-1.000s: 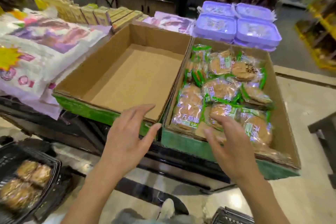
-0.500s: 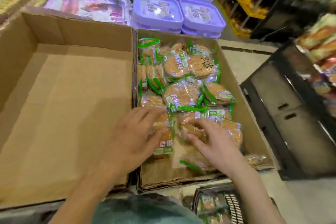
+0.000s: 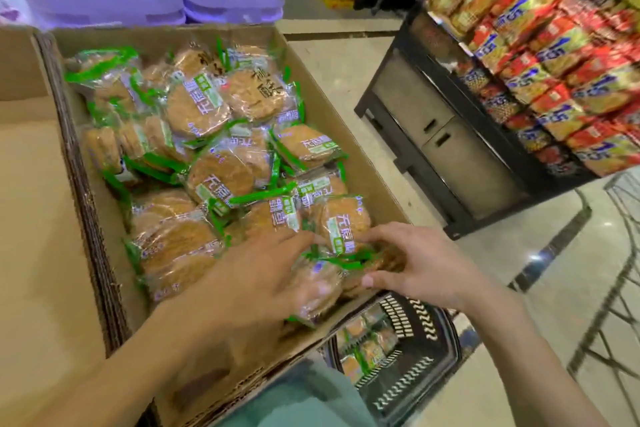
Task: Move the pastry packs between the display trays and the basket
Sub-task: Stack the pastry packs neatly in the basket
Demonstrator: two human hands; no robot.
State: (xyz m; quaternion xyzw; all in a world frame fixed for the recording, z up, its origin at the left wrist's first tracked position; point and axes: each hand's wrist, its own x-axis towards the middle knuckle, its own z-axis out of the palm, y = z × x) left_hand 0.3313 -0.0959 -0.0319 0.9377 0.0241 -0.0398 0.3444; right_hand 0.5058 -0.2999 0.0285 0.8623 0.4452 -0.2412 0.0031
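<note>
Green-trimmed clear film pastry packs [image 3: 214, 180]: piled in the right cardboard tray [image 3: 349, 135], above your black basket [image 3: 408, 350]. Light, slippery, crumbly inside; take the flat faces, not the seams. Your left hand [image 3: 249, 281] and right hand [image 3: 422, 263] both pinch near-corner packs.

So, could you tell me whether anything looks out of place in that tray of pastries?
Nothing looks damaged or spilled. The green-trimmed clear pastry packs simply lie jumbled and overlapping at mixed angles inside the brown cardboard display tray.
</note>
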